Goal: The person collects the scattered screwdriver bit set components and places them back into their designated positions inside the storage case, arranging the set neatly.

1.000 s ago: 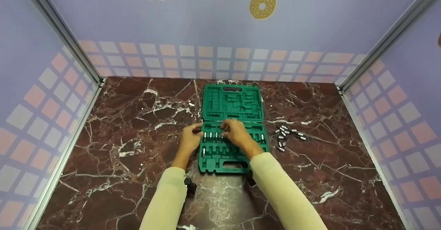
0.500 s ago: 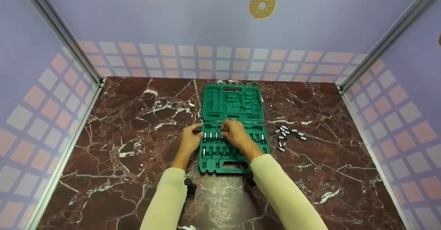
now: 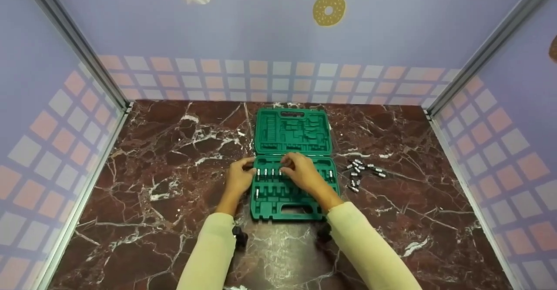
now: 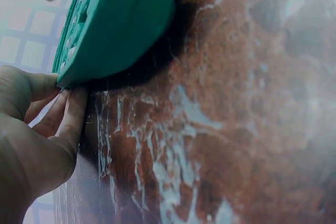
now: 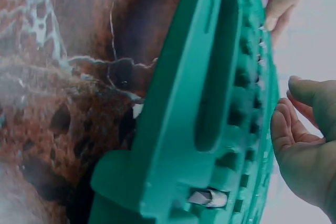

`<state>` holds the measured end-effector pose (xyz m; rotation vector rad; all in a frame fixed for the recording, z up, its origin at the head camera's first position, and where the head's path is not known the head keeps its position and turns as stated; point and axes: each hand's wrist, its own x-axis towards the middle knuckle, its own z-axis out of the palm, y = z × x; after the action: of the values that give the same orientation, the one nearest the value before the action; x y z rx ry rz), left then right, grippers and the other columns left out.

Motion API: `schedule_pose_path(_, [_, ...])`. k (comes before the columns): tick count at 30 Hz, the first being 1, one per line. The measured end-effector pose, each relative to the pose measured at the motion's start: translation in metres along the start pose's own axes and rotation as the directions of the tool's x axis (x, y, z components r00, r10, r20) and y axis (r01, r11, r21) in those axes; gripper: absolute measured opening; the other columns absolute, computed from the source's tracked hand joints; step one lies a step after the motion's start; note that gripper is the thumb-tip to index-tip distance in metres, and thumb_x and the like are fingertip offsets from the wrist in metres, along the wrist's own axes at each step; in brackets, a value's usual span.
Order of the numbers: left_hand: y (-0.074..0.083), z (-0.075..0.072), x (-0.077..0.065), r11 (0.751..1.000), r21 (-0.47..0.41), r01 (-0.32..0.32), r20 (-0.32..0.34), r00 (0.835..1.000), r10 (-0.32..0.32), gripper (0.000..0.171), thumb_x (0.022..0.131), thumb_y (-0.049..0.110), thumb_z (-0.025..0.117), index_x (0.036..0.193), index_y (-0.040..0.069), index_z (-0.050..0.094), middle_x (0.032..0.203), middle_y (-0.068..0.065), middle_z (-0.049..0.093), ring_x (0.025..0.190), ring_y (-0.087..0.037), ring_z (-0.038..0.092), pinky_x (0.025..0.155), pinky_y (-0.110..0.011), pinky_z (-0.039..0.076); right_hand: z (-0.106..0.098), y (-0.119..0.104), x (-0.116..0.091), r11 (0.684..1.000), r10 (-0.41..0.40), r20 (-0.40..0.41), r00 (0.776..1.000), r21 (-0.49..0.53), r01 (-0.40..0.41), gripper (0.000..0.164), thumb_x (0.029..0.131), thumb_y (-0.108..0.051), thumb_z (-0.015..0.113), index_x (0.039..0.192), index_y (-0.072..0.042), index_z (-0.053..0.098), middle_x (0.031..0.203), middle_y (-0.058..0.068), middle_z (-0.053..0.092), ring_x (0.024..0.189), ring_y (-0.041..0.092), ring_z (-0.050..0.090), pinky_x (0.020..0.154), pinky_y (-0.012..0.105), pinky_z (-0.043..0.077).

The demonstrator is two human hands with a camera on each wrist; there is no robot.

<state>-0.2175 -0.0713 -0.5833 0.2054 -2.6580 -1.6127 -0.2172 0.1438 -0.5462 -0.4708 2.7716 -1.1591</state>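
Observation:
An open green tool case [image 3: 274, 216] lies on the table with its lid [image 3: 293, 131] folded back. My left hand [image 3: 240, 179] pinches the case's left edge; in the left wrist view the thumb lies over the rim, fingers below. My right hand [image 3: 300, 170] is over the upper slot row, fingers loosely bent. In the right wrist view a gap shows between its thumb and fingers [image 5: 283, 124], with nothing visible in it. Small silver socket bits [image 3: 266, 173] stand in the row, one right at the right fingertips. Another socket bit [image 5: 210, 198] sits near the handle opening.
Several loose socket bits [image 3: 357, 166] lie in a scattered pile on the marble-patterned table [image 3: 174, 220] right of the case. Purple walls [image 3: 261, 33] close off the back and both sides.
My right wrist and forearm have shifted slightly right and toward me, the fingertips staying by the same slot. The left hand keeps its place at the case edge.

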Motion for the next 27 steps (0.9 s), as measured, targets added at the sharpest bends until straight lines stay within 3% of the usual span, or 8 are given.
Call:
schedule_pose_path(14, [0.001, 0.0, -0.001, 1.0, 0.012, 0.004, 0.004, 1.0, -0.004, 0.034, 0.094, 0.004, 0.071, 0.128, 0.012, 0.075, 0.115, -0.012, 0.076, 0.107, -0.03, 0.07, 0.091, -0.048, 0.055, -0.027, 0.008, -0.027, 0.993, -0.039, -0.131, 0.991, 0.101, 0.053, 0.022, 0.097, -0.013, 0.072, 0.117, -0.005, 0.069, 0.103, 0.006, 0.068, 0.093, 0.019, 0.067, 0.083, 0.04, 0.057])
schedule_pose_path(23, [0.0, 0.0, -0.003, 1.0, 0.018, 0.012, 0.015, 1.0, -0.012, 0.035, 0.096, 0.006, 0.07, 0.13, 0.013, 0.073, 0.118, -0.011, 0.075, 0.109, -0.03, 0.069, 0.091, -0.049, 0.055, -0.045, 0.034, -0.049, 0.98, -0.074, -0.272, 0.96, 0.159, 0.121, 0.025, 0.095, -0.012, 0.075, 0.119, -0.006, 0.07, 0.113, 0.01, 0.071, 0.102, 0.027, 0.068, 0.088, 0.047, 0.057])
schedule_pose_path(27, [0.001, 0.0, -0.002, 1.0, 0.02, 0.007, 0.013, 1.0, -0.007, 0.035, 0.096, 0.006, 0.07, 0.129, 0.013, 0.074, 0.118, -0.011, 0.075, 0.109, -0.03, 0.069, 0.091, -0.049, 0.055, -0.054, 0.046, -0.057, 0.97, -0.064, -0.335, 0.94, 0.201, 0.138, 0.024, 0.093, -0.008, 0.075, 0.117, -0.004, 0.07, 0.114, 0.012, 0.072, 0.102, 0.03, 0.069, 0.087, 0.045, 0.057])
